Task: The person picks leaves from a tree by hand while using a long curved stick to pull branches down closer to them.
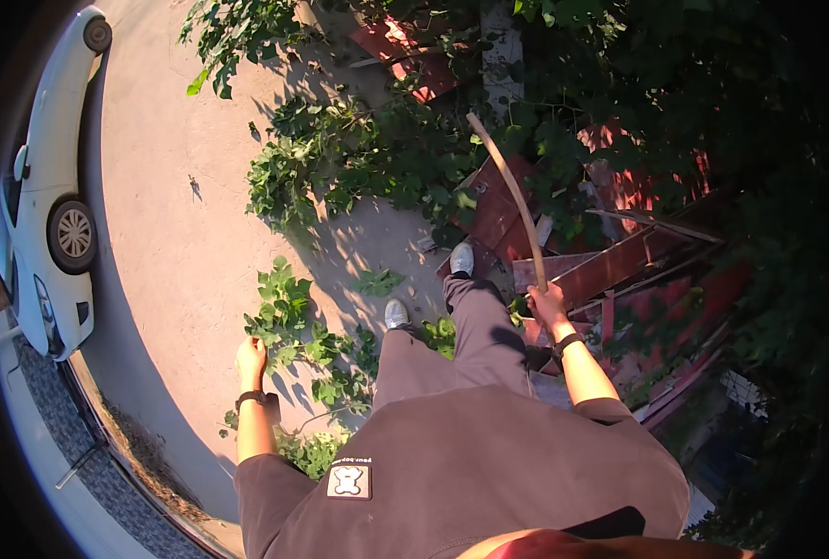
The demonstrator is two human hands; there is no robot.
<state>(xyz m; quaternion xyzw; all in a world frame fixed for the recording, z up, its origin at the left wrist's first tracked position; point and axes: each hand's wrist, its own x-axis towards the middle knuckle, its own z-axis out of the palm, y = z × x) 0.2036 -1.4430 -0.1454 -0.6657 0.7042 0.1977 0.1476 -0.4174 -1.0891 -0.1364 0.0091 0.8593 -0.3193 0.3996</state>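
Dark cloth spreads closest to me: the person's short-sleeved shirt [470, 456], with a square patch [349, 481] bearing a pale figure. Below its hem are grey trousers [414, 363] and two light shoes, the left [396, 314] on the concrete ground [172, 252], the right [462, 259] by the red boards [582, 279] heaped along the ground's right edge. The right hand [547, 303], a black band [568, 343] at its wrist, has its fingers wrapped round the lower end of a curved wooden stick [523, 205], which slants up and leftward over the boards, its tip near a pale post [501, 56]. The left hand [251, 356], dark strap [251, 399] at the wrist, has curled fingers just beside some leafy stems [284, 303]; I can't tell whether they grip anything. Thick green foliage [349, 154] overhangs the ground's far right part, and a white car [51, 214] stands along the left edge.
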